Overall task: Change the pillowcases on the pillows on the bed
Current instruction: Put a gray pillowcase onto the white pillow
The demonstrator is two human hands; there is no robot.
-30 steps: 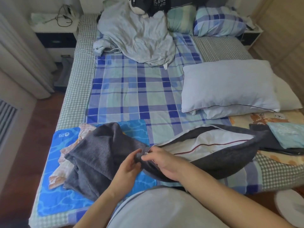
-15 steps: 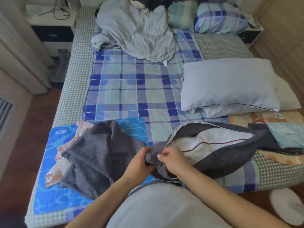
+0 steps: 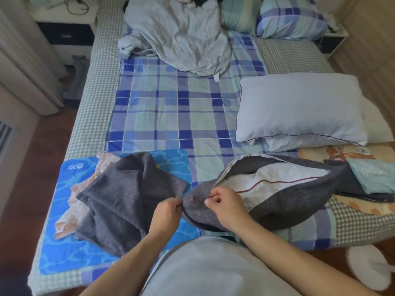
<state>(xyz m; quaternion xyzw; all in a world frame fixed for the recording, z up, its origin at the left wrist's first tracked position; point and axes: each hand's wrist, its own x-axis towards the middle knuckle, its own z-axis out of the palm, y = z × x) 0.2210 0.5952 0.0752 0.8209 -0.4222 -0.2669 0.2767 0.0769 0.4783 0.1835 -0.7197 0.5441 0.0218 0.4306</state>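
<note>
Grey pillowcase point(image 3: 277, 212); white pillow point(image 3: 275, 182) — red piping; blue-green plaid sheet point(image 3: 171, 116).

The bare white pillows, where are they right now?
In the head view the two stacked bare pillows lie on the bed's right side, just beyond the grey case being zipped, with a folded light blue cloth nearer on the right.

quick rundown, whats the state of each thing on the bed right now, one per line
grey pillowcase: zip mostly open, pillow inside
inner pillow: partly showing through the opening
left hand: pinching the pillowcase corner
right hand: pinching at the zip end
spare grey pillowcase: crumpled, empty
bare pillows: two stacked, uncovered
light blanket: bunched up
</note>
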